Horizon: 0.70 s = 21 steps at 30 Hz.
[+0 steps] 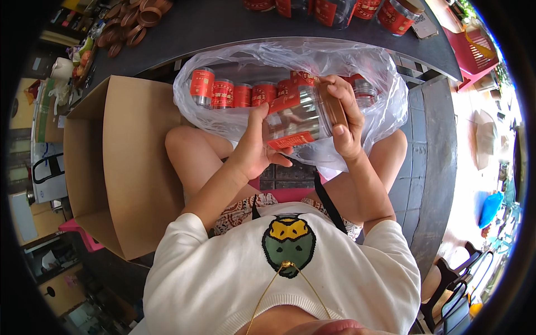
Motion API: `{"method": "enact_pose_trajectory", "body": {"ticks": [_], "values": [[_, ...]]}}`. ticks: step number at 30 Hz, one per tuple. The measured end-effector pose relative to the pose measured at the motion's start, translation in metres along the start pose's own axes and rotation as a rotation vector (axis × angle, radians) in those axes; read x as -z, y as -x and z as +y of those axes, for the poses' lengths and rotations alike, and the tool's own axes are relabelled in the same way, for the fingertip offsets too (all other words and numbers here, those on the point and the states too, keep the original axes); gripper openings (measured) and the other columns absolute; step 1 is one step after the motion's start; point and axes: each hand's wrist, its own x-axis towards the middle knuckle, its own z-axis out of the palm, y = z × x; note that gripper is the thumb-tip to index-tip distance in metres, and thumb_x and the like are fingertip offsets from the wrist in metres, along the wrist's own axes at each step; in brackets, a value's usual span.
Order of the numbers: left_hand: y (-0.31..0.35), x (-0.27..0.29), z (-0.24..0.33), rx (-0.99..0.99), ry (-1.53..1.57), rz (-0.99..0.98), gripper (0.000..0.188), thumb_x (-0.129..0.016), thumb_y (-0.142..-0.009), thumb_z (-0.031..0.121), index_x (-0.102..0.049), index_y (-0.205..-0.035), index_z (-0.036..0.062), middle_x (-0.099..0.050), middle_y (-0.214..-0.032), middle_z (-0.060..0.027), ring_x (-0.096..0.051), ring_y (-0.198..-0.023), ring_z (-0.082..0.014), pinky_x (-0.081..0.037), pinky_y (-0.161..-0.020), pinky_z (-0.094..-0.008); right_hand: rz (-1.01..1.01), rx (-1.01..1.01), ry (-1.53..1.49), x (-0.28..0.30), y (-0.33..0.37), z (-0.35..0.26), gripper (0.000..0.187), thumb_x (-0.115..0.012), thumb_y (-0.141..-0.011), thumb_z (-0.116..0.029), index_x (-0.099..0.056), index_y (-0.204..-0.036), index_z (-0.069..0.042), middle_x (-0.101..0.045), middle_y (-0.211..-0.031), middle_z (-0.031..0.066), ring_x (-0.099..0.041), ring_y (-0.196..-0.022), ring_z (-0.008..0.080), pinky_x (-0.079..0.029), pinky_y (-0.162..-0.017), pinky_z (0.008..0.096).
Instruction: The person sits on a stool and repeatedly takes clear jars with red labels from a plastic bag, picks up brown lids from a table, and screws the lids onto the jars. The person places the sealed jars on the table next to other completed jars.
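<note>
In front of my chest, a clear jar (306, 114) with red labels lies tilted on its side between my two hands. My left hand (251, 145) wraps round the jar's base end. At the other end, my right hand (349, 120) has its fingers closed over the brown lid (334, 109), which sits on the jar's mouth. Just beyond my hands a clear plastic bag (387, 106) spreads open above my knees. Several red-labelled jars (222, 93) stand in it in a row, some partly covered by my hands and the held jar.
An open cardboard box (142, 162) stands at my left knee. Beyond the bag runs a dark table (206, 29), with a heap of brown lids (134, 22) at its left and several red-labelled jars (334, 12) along its far side. A red basket (472, 56) is at the far right.
</note>
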Motion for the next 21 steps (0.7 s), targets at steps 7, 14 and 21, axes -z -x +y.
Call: {"method": "enact_pose_trajectory", "body": {"ticks": [7,14,21], "values": [[-0.006,-0.012,-0.022,-0.379,-0.314,0.204,0.066,-0.035,-0.093,0.059,-0.043,-0.131,0.0052,-0.061,-0.106,-0.0094,-0.062,-0.08,-0.0154,-0.054,-0.051,-0.0262,0.138,-0.129,-0.285,-0.015,0.001,0.0,0.062,-0.054,-0.091,-0.047,-0.046,-0.13,0.001,-0.046,-0.129,0.0128,-0.043,-0.123,0.0211,-0.032,-0.104,0.0345],[-0.006,-0.016,-0.013,-0.37,-0.204,0.211,0.059,-0.042,-0.092,0.054,-0.02,-0.138,0.0222,-0.052,-0.122,-0.0098,-0.064,-0.081,-0.0196,-0.054,-0.048,-0.026,0.092,-0.185,-0.082,-0.011,0.001,0.002,0.049,-0.05,-0.093,-0.035,-0.05,-0.129,0.0,-0.048,-0.127,0.0113,-0.044,-0.119,0.0207,-0.032,-0.103,0.0332],[-0.01,-0.01,-0.014,-0.31,-0.249,0.233,0.062,-0.04,-0.092,0.058,-0.021,-0.137,0.0204,-0.053,-0.12,-0.0089,-0.064,-0.079,-0.0183,-0.054,-0.049,-0.0252,0.097,-0.256,-0.081,-0.013,-0.001,-0.001,0.045,-0.048,-0.094,-0.029,-0.05,-0.129,0.0,-0.05,-0.127,0.0117,-0.045,-0.119,0.0205,-0.031,-0.104,0.0325]]}}
